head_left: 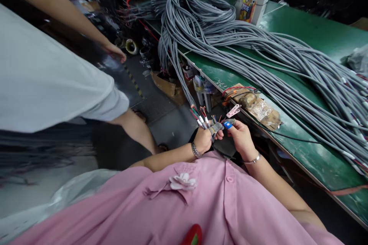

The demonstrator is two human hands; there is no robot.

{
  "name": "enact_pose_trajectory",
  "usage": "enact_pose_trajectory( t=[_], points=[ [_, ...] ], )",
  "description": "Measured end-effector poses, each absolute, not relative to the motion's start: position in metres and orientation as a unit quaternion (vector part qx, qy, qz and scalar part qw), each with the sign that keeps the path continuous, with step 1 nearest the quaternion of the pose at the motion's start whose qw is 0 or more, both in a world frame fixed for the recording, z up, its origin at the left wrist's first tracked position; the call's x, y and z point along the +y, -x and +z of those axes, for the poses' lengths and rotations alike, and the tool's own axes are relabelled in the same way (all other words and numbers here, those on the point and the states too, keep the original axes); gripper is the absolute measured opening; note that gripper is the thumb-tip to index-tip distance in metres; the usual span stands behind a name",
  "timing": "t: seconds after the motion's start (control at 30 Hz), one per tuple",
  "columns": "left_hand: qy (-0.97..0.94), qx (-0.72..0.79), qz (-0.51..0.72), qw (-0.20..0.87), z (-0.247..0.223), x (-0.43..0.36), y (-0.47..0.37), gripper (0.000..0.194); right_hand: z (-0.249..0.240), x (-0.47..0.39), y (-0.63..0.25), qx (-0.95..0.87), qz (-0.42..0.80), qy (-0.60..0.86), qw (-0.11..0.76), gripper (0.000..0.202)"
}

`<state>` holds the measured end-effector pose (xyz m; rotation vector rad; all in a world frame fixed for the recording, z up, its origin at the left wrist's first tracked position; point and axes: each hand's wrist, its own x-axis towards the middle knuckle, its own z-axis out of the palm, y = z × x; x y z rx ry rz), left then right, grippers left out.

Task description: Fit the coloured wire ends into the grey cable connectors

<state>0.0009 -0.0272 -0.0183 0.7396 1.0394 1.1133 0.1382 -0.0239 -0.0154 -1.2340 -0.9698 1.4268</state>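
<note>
Grey cables (pixel 186 92) fill curled left hand (pixel 203 139).

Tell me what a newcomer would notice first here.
The eye likely falls first on the thick sweep of grey cables across the green table, upper right. Next come colourful wire ends fanning out above the left hand and a blue covering on the thumb of the right hand. Lower down, a white flower stands out on the pink shirt.

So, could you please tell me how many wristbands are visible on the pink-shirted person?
2: a dark wristband just behind the left hand, and a silver wristband just behind the right hand. Neither wrist is hidden.
</note>
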Motion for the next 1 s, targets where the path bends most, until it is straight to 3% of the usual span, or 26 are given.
enact_pose_trajectory(
  t=[1.0],
  points=[
    [-0.311,0.471,0.507,0.652,-0.016,-0.027,-0.006,0.032,-0.013,-0.031,-0.125,-0.337,0.638,0.436,0.538,0.024]
  ],
)
